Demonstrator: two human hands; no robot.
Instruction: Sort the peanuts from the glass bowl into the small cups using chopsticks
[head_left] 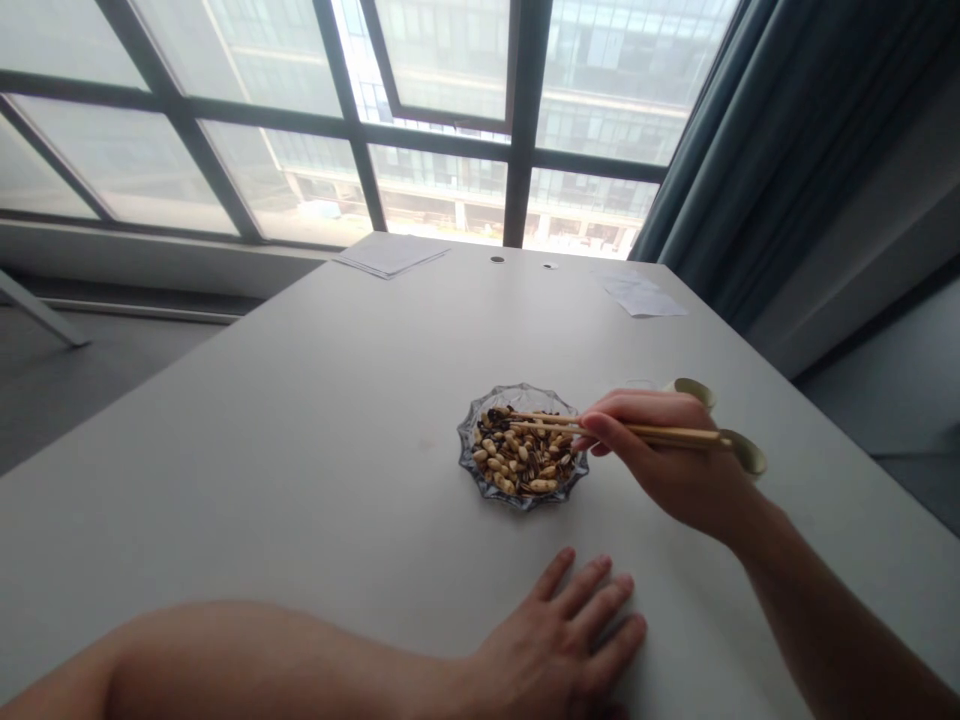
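Note:
A scalloped glass dish (470,440) stands on the pale grey table (300,420), filled with a heap of roasted seeds and striped sunflower seeds (520,458). My right hand (664,460) grips a pair of light wooden chopsticks (547,423), whose tips reach over the seeds at the dish's far side. I cannot tell whether the tips pinch a seed. Two rounded gold metal bowls, possibly spoon heads, (745,452) show just beyond that hand. My left hand (559,640) rests flat on the table, fingers spread, nearest the dish but apart from it.
Sheets of white paper (390,256) lie at the table's far edge, with another paper (637,295) to their right. Small round holes sit in the tabletop near that edge. Large windows (300,110) stand behind the table, with a dark curtain (720,130) to the right.

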